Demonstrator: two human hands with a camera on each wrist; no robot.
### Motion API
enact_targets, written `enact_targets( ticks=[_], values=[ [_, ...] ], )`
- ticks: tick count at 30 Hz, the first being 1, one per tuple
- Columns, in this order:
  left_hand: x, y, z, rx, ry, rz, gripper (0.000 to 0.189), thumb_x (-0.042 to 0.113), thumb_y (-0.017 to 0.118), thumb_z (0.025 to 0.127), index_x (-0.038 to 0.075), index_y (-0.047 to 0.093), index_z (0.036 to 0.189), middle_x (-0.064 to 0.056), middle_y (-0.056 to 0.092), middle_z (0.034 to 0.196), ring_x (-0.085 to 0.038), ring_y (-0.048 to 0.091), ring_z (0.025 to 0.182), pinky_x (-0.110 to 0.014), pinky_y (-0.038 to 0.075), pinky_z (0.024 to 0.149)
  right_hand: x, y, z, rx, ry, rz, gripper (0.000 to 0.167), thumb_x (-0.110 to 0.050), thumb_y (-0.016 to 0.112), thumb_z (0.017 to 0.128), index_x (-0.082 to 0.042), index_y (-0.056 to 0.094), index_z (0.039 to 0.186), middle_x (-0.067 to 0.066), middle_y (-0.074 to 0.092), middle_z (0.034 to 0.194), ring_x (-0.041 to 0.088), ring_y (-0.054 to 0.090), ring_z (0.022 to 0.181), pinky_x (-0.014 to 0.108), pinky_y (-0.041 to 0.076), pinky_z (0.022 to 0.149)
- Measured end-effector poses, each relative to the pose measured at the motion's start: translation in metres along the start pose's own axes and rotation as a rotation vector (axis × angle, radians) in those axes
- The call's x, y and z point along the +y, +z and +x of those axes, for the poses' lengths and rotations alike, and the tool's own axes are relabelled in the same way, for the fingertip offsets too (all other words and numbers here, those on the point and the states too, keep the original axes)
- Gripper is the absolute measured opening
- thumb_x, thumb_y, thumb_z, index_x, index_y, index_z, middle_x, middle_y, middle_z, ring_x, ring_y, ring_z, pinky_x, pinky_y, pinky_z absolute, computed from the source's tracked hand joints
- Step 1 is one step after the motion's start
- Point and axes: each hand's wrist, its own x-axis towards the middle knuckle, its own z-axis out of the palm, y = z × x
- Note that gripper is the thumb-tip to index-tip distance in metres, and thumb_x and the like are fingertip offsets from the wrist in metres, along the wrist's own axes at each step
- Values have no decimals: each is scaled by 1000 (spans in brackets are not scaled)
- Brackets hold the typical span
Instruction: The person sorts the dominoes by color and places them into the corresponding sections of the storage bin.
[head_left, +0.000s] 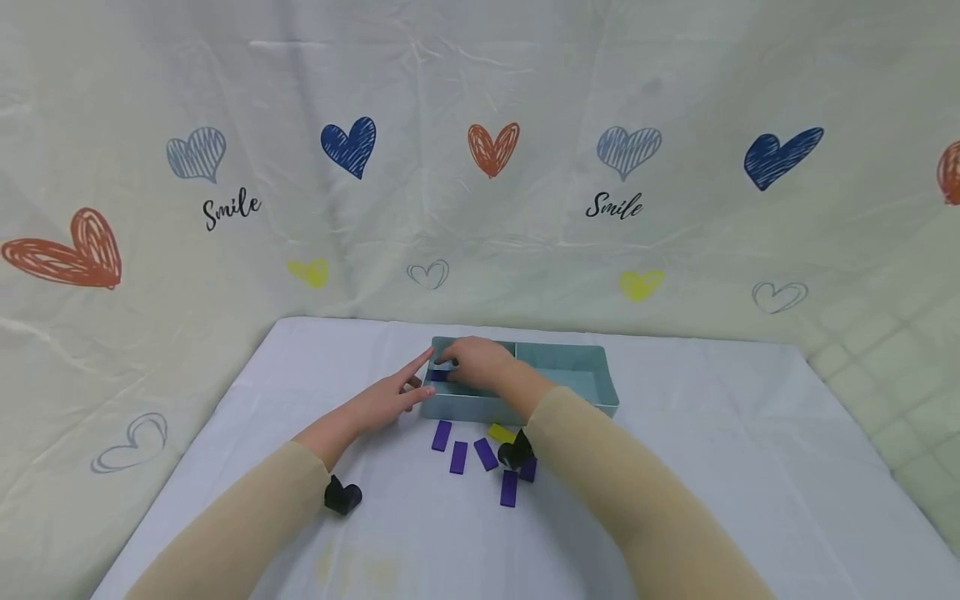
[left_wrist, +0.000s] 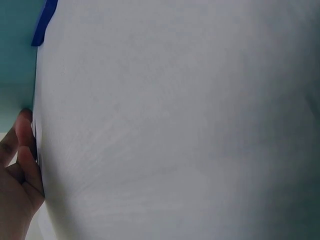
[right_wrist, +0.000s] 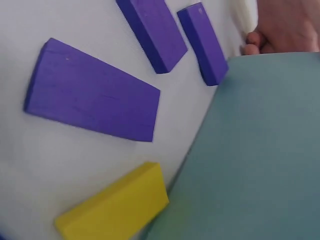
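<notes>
- 2 hands work at a teal box (head_left: 570, 379) that sits on the white worktop (head_left: 712, 467), toward its far side and close to the middle.
- Right hand (head_left: 476, 364) reaches over the box's near wall into the left compartment; its fingers curl round a purple block (head_left: 439, 375) just inside the left end.
- Left hand (head_left: 390, 400) lies outside the box's left end, fingers (head_left: 415, 367) straight and close together, tips touching the left wall. The left wrist view shows fingertips (left_wrist: 25, 145) against an edge, with teal above.
- 1 divider splits the box into 2 compartments; the right one shows a bare teal floor.
- 5 loose purple blocks (head_left: 458, 457) lie on the worktop just in front of the box's near wall, partly under the right forearm. The right wrist view shows 3 of them, the largest (right_wrist: 92, 97) lying flat and apart from the others.
- 1 yellow block (head_left: 501, 432) lies beside the box's near wall; in the right wrist view (right_wrist: 117, 207) its corner almost touches that wall.
- Open worktop spreads wide to the right of the box and on the left toward the worktop's edge.
- Behind the far edge hangs a cloth (head_left: 480, 167) printed with hearts.
</notes>
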Motion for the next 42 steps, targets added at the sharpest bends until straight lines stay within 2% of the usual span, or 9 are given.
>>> enact_targets(
  ticks=[4, 11, 15, 19, 25, 33, 42],
  values=[
    [0, 1, 0, -1, -2, 6, 73, 60, 50, 97, 51, 8, 155, -6, 53, 132, -19, 58, 92, -38, 47, 79, 0, -9, -10, -1, -8, 27, 39, -25, 67, 96, -26, 64, 135, -2, 64, 130, 17, 59, 119, 37, 46, 100],
    [1, 0, 0, -3, 1, 6, 76, 66, 50, 94, 51, 8, 155, -5, 54, 129, -19, 58, 92, -37, 46, 77, 5, -17, -26, 25, -57, 4, 37, -26, 69, 95, -26, 66, 132, -4, 65, 125, 14, 61, 113, 34, 48, 96],
    [4, 0, 0, -3, -5, 15, 74, 60, 50, 97, 51, 8, 156, -7, 55, 129, -19, 59, 93, -39, 48, 80, 12, -20, -39, 33, -102, 10, 36, -23, 70, 94, -21, 68, 130, 1, 67, 121, 18, 62, 111, 36, 49, 94],
    [4, 0, 2, -3, -8, 20, 71, 53, 51, 100, 50, 8, 156, -9, 54, 132, -20, 60, 93, -41, 48, 81, 20, -22, -55, 56, -130, 36, 35, -20, 71, 94, -17, 69, 128, 5, 67, 118, 23, 63, 109, 38, 50, 92],
    [4, 1, 2, -2, -18, 23, 72, 54, 51, 99, 49, 7, 156, -11, 53, 133, -20, 59, 92, -40, 48, 80, 30, -24, -81, 89, -137, 56, 34, -20, 72, 93, -18, 70, 127, 5, 67, 119, 22, 63, 108, 36, 51, 90],
    [3, 2, 2, 9, -29, 30, 72, 53, 51, 99, 49, 7, 156, -10, 52, 134, -20, 58, 93, -40, 48, 81, 44, -21, -119, 174, -198, 23, 31, -22, 73, 92, -20, 72, 123, 1, 68, 105, 18, 63, 88, 28, 51, 77],
    [1, 3, 2, 7, -23, 33, 72, 53, 51, 100, 49, 7, 156, -9, 52, 134, -20, 58, 94, -40, 48, 83, 57, -8, -162, 214, -193, 67, 30, -17, 76, 88, -21, 75, 118, -6, 70, 102, 16, 65, 95, 29, 53, 80]
  ],
)
